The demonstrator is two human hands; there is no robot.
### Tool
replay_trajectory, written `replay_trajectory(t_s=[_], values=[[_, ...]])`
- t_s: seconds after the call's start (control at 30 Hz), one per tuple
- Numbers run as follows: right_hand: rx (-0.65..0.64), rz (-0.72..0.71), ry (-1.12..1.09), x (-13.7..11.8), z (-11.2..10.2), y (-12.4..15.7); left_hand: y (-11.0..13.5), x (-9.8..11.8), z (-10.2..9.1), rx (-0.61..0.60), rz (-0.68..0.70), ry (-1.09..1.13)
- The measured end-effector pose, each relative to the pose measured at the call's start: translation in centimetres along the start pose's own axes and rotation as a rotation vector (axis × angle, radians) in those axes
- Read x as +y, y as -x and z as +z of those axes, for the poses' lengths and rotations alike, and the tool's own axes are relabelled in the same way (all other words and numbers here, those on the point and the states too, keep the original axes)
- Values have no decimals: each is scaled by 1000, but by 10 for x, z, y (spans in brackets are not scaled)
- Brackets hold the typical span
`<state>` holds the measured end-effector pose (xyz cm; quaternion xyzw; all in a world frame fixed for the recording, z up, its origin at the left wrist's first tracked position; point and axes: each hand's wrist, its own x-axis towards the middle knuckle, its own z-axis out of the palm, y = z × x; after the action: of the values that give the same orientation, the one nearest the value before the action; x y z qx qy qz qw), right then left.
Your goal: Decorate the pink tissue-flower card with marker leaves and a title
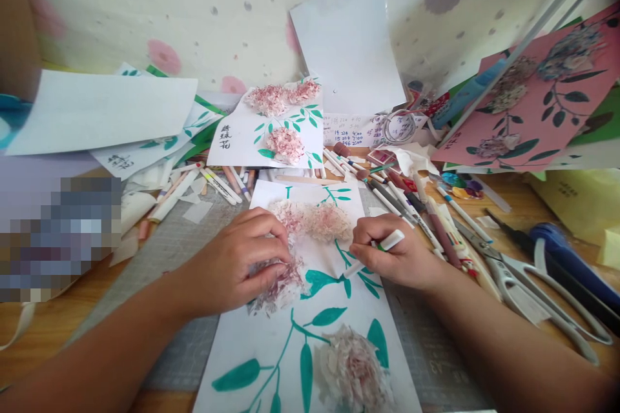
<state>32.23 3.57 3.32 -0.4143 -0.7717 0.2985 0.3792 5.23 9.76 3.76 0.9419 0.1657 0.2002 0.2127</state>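
Sheet status: the white painted sheet [242, 335] is lying on the grey cutting mat [188, 348], running from centre to bottom of frame. Right hand [382, 248] is closing firmly round a white marker [392, 240], tip end pointing down-left at the green leaf [320, 281]. Left hand [256, 261] is curling partly shut over the pink-white ruffled flower [278, 290]; can't tell if it's pinching or only resting.

Risks, my read:
- Wet green could be smearing if the right hand's heel is dragging over the lower leaves.
- Left fingers could be crushing or loosening the ruffles if they're bearing down.
- Sheet could be skewing if that flower is the only hold-down, putting a stray line on white.
- Sleeveless right forearm is passing close to the scissors [523, 290], right of frame; a sideways swing could be knocking them.

Hard to see: left fingers are hiding part of the flower; marker tip is blending into the green, so contact is unclear. Bottom frame edge is cutting off the sheet. Pixelated patch [58, 239] at left is masking whatever is sitting there.
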Motion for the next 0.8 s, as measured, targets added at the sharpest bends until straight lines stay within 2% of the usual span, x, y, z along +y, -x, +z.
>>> replay_trajectory(t_s=[0.43, 0.8], values=[[38, -12, -4, 0, 2, 0, 0, -1, 0, 6, 1, 11], [8, -6, -10, -2, 0, 0, -1, -2, 1, 10, 4, 1]])
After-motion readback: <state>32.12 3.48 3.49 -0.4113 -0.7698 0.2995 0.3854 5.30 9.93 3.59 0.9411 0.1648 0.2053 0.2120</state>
